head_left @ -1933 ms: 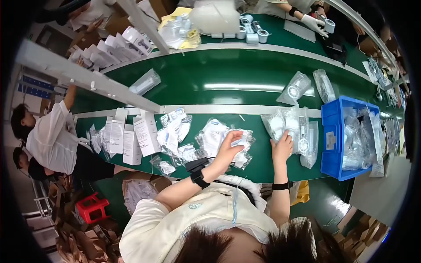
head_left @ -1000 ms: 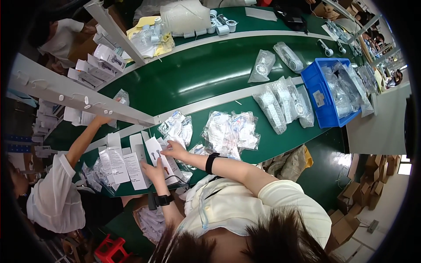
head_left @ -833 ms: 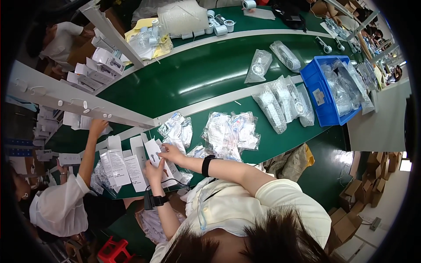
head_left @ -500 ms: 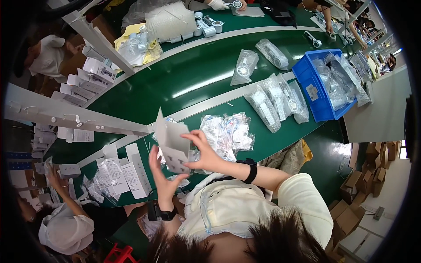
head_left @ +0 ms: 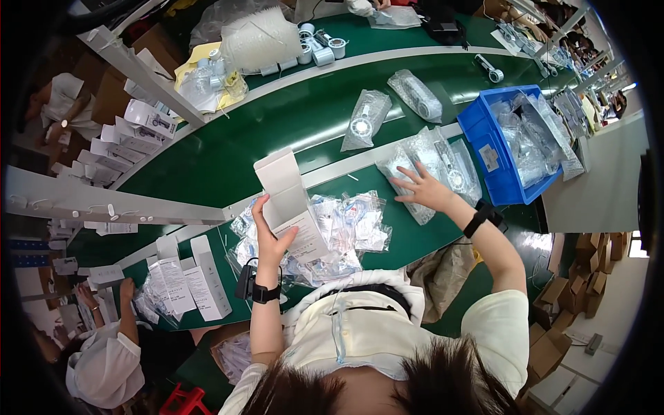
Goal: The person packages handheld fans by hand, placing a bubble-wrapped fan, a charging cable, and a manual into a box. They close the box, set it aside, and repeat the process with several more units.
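Note:
My left hand (head_left: 272, 241) grips an opened white carton (head_left: 282, 188) with its flap standing up; a printed side faces me. Fingers run along its left edge and the thumb lies across its front. To the right, my right hand (head_left: 427, 191) is open, fingers spread over the row of bubble-wrap pouches (head_left: 423, 149). Whether it touches the nearest one cannot be told. Each pouch holds a pale device with a round, ring-shaped head. Below and beside the carton lies a pile of small see-through bags (head_left: 353, 225) with white papers and bits of blue.
A blue bin (head_left: 491, 155) full of bubble-wrapped pieces stands at the right. Two more pouches (head_left: 366, 121) lie across the metal rail. Folded cartons (head_left: 207, 280) and leaflets lie at the left, near a co-worker (head_left: 107, 360). A metal post (head_left: 104, 200) juts in from the left.
My right hand has let go of the carton and moved right to the bubble-wrap pouches. The carton, turned with its printed side toward me, is now in my left hand alone.

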Available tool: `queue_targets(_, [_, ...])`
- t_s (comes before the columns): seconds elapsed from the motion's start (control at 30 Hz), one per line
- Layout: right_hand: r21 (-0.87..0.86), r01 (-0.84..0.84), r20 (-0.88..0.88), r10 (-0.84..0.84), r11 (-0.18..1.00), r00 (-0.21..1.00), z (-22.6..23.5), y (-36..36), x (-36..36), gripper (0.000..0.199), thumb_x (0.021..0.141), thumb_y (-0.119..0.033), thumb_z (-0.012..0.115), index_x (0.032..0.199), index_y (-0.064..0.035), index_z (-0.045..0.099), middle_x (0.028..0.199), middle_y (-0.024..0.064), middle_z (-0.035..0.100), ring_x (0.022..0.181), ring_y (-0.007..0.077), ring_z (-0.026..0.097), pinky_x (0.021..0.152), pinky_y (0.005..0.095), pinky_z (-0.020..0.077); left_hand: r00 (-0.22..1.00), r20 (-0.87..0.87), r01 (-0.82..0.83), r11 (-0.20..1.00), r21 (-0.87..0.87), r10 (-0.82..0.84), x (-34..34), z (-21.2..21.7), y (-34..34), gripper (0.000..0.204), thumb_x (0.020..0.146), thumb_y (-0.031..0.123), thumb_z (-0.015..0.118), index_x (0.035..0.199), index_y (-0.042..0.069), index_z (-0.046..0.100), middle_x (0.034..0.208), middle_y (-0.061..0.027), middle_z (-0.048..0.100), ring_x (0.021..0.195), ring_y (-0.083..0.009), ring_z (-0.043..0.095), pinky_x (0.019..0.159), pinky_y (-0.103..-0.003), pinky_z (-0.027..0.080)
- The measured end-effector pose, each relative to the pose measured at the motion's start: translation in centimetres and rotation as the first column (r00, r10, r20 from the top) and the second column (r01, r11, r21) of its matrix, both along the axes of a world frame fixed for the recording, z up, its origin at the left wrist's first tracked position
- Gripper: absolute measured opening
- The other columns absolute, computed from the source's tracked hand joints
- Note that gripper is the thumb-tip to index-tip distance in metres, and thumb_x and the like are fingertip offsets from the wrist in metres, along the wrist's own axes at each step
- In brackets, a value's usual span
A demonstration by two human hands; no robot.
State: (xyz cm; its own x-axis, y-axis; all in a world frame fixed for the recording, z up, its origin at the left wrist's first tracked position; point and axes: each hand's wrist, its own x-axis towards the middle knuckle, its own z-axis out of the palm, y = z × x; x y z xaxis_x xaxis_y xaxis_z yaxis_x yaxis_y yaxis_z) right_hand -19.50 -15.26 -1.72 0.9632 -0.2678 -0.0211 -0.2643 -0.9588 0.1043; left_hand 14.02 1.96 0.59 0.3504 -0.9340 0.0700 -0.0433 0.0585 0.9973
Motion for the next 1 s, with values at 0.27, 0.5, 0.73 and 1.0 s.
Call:
queue_targets(0.27, [0.516, 0.225, -0.020, -0.251, 0.826, 0.968, 0.6, -3.0, 1.7, 0.047, 0.066, -0.013, 0.064, 0.109, -0.0124, 0.049, 0.109, 0.0079, 0.050, 0.113, 0.0254, 0.042, 0.091, 0.0421, 0.0374, 0.992, 0.125, -0.047, 0.994, 0.099, 0.035, -1.4, 0.0, 0.0, 0.077, 0.057, 0.012, 0.078, 0.117, 0.011, 0.028, 0.113, -0.0122, 0.039, 0.106, -0.0228, 0.042, 0.089, -0.035, 0.036])
queue_targets(0.5, [0.808, -0.382, 0.497, -0.868, 0.449, 0.030, 12.4, 3.8, 13.8, 0.095, 0.062, -0.015, 0.072, 0.134, -0.0088, 0.011, 0.119, 0.0119, 0.036, 0.106, 0.0237, 0.043, 0.091, 0.0365, 0.0362, 0.906, 0.408, -0.150, 0.987, 0.055, 0.114, -3.0, -0.3, 0.9, 0.075, 0.057, 0.012, 0.079, 0.111, 0.005, 0.028, 0.115, -0.0178, 0.039, 0.106, -0.0281, 0.045, 0.089, -0.038, 0.037])
queue_targets(0.73, [0.603, -0.170, 0.786, -0.544, 0.780, 0.295, 8.0, 7.4, 21.3, 0.068, 0.066, -0.015, 0.070, 0.125, -0.0143, 0.036, 0.124, 0.0139, 0.036, 0.114, 0.0274, 0.037, 0.093, 0.0379, 0.0340, 0.881, 0.410, -0.212, 0.972, -0.101, 0.235, -3.7, -0.3, 0.6, 0.075, 0.055, 0.009, 0.080, 0.105, 0.005, 0.024, 0.120, -0.0229, 0.037, 0.109, -0.0313, 0.043, 0.091, -0.038, 0.035])
queue_targets(1.0, [0.483, -0.185, 0.796, -0.341, 0.856, 0.501, 5.1, 5.9, 17.4, 0.034, 0.067, -0.018, 0.068, 0.099, -0.0077, 0.061, 0.105, 0.0145, 0.053, 0.108, 0.0324, 0.043, 0.089, 0.0403, 0.0367, 0.856, 0.399, -0.188, 0.918, -0.350, 0.328, 2.0, -1.7, -0.3, 0.078, 0.056, 0.005, 0.078, 0.110, 0.007, 0.023, 0.122, -0.0226, 0.036, 0.109, -0.0304, 0.042, 0.092, -0.038, 0.034])
